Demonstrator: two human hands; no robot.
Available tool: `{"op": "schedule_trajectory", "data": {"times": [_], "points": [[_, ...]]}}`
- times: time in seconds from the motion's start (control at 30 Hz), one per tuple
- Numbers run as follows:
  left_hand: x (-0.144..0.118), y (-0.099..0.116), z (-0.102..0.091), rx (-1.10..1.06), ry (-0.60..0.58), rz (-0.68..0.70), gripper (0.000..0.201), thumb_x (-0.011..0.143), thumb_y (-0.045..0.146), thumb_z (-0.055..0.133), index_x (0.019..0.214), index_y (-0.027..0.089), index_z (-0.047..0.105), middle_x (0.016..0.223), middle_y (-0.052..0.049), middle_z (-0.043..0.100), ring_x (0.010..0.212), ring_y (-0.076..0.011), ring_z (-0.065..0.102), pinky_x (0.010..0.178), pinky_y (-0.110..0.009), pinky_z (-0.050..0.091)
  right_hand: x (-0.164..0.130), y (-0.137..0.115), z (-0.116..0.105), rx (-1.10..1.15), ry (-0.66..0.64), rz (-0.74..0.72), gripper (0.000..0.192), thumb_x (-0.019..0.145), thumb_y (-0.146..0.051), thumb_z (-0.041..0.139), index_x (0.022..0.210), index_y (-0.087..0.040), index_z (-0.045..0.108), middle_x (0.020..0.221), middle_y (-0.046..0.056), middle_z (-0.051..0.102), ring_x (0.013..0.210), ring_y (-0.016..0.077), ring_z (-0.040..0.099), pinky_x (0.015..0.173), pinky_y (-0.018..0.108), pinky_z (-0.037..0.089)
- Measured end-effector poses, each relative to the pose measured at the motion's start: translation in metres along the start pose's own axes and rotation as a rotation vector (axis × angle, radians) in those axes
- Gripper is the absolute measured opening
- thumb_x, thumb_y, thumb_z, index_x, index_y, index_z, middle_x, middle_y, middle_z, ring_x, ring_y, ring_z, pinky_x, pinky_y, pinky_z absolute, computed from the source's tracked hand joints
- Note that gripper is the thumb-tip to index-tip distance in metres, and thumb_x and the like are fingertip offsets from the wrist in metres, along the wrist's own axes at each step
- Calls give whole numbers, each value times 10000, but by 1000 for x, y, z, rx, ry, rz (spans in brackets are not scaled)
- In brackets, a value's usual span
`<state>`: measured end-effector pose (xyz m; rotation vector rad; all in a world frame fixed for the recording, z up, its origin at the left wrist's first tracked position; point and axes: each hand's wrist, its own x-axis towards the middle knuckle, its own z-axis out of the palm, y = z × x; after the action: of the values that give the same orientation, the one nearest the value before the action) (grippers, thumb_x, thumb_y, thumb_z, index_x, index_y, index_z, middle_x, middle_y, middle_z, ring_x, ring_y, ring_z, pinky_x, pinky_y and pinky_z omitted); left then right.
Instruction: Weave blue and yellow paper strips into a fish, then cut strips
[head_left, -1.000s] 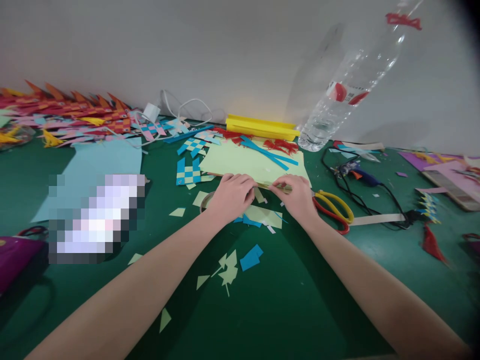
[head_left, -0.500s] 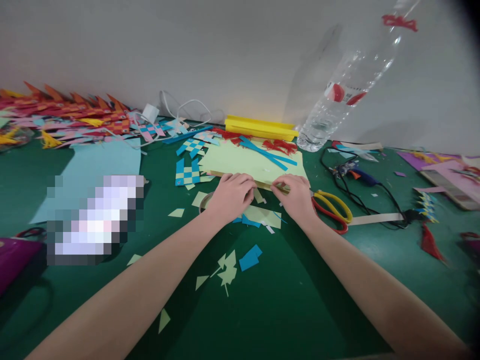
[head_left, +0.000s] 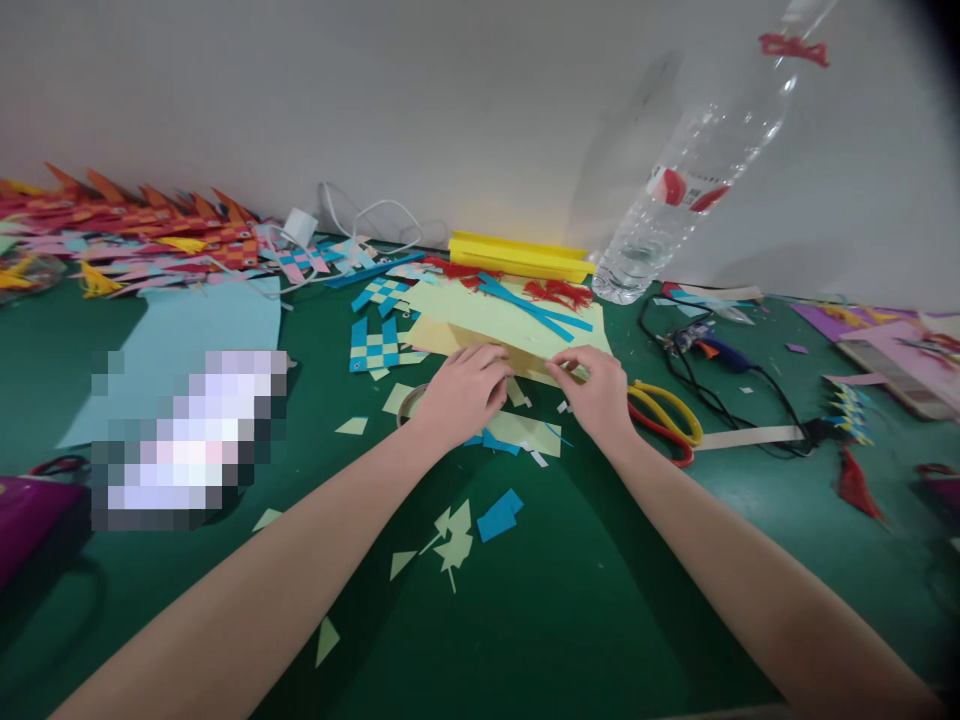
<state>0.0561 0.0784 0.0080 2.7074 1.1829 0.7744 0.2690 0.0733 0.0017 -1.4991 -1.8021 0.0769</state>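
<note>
My left hand [head_left: 466,390] and my right hand [head_left: 598,392] are side by side at the near edge of a pale yellow-green sheet of paper [head_left: 433,334]. Each pinches that edge between thumb and fingertips, and the sheet's near part is tilted up. Another pale green sheet [head_left: 450,300] seems to lie behind it, with crossed blue paper strips [head_left: 536,308] and red tassels [head_left: 559,293] on top. Scissors with yellow and red handles [head_left: 679,410] lie right beside my right hand. A grey ring [head_left: 406,405] is partly hidden behind my left wrist.
Paper scraps [head_left: 454,540] and blue pieces [head_left: 499,515] are strewn on the green table [head_left: 570,620]. Woven blue-and-green paper pieces [head_left: 375,345] lie left. A yellow folded strip [head_left: 521,257], a tilted plastic bottle [head_left: 675,190], a black cable [head_left: 712,400] and a pixelated bright object [head_left: 187,430] are around.
The near edge of the paper has tilted, so a wider, yellowish face of it now shows between and left of my hands. Both hands have stayed almost in place.
</note>
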Motion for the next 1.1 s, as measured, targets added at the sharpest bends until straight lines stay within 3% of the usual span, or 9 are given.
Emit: {"op": "schedule_trajectory", "data": {"times": [0.63,0.93,1.1], "points": [[1,1,-1,-23,-36,-3,240,948,155,445,1060,162,658,1155,-79,659,1066,-233,616,951,-431,486,1,-1,0,26,-19,4,103,852,-285,625,769,-236,660,794,7,706,704,184,628,782,379,448],[-1,2,-1,-34,37,-77,421,957,170,450,1374,139,405,1222,-113,653,1116,-231,608,986,-413,479,0,-1,0,1,-52,-22,115,852,-293,624,756,-244,662,800,0,719,710,191,643,874,430,413],[0,0,2,-23,8,-59,378,962,178,449,1338,146,462,1199,-105,673,1120,-236,615,1012,-430,465,-1,0,1,-10,-46,-38,169,886,-345,581,770,-249,658,812,8,721,715,198,646,885,443,412]]}}
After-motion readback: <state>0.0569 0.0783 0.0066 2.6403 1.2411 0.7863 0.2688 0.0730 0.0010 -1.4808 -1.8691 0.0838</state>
